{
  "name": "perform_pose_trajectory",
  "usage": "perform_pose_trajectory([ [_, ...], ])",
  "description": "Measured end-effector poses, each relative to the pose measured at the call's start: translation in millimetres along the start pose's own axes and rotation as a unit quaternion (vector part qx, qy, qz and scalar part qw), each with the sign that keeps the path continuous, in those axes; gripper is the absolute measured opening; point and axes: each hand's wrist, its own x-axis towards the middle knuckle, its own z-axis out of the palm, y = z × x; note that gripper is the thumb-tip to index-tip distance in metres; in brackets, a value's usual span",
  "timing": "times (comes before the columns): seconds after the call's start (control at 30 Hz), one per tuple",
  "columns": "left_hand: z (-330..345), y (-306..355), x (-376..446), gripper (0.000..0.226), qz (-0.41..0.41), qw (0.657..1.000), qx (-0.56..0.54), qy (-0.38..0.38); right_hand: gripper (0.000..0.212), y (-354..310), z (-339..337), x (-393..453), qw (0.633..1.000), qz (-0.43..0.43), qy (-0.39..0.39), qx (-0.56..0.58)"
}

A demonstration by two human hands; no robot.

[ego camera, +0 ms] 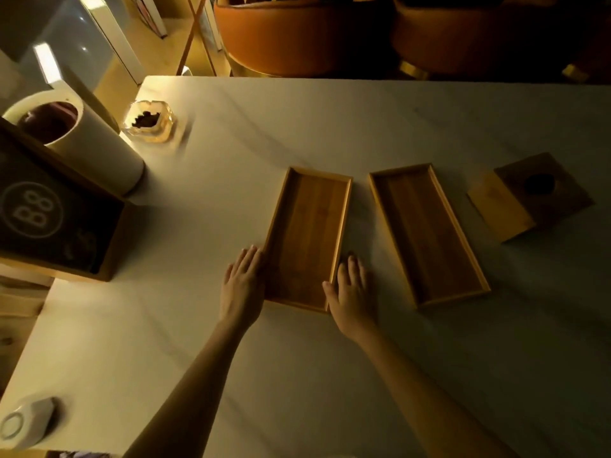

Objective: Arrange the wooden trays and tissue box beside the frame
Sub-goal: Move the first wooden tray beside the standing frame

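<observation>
Hands bracket the left wooden tray (307, 239) on the table (330, 127), left hand (243, 285) and right hand (352, 289) flat and open against its long rims; light, rigid, probably best slid by those edges.

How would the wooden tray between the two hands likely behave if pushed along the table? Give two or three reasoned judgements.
The left tray looks rigid, so it should move as one piece. It lies flat and shallow, so tipping seems unlikely. The table looks smooth, so it may slide easily, and may twist unless the left hand and right hand push evenly.
</observation>
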Motion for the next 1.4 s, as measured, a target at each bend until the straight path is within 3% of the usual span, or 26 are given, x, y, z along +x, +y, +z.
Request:
perform_pose_trajectory([
  [0.3, -7.9, 32.9, 3.1, 0.047, -0.148, 0.981, -0.124, -0.013, 0.058, -2.8, -14.3, 7.0, 0.994, 0.012, -0.051, 0.091],
  [0.5, -34.4, 53.1, 0.2, 0.044, -0.2, 0.943, -0.264, -0.041, 0.062, -2.1, -39.1, 3.7, 0.954, 0.042, -0.121, 0.27],
  [0.93, -77.0, 40.4, 1.1, 0.044, -0.178, 0.851, -0.471, -0.151, 0.068, 13.5, -98.8, 10.6, 0.868, 0.032, -0.201, 0.453],
  [1.17, -105.4, 8.7, -5.0, 0.044, -0.131, 0.826, -0.538, -0.101, 0.062, -26.5, -110.3, 10.6, 0.872, -0.025, -0.177, 0.455],
  [1.4, -141.3, -44.9, -9.9, 0.041, -0.095, 0.843, -0.527, -0.04, 0.063, -89.2, -87.3, 9.8, 0.877, -0.039, -0.158, 0.451],
])
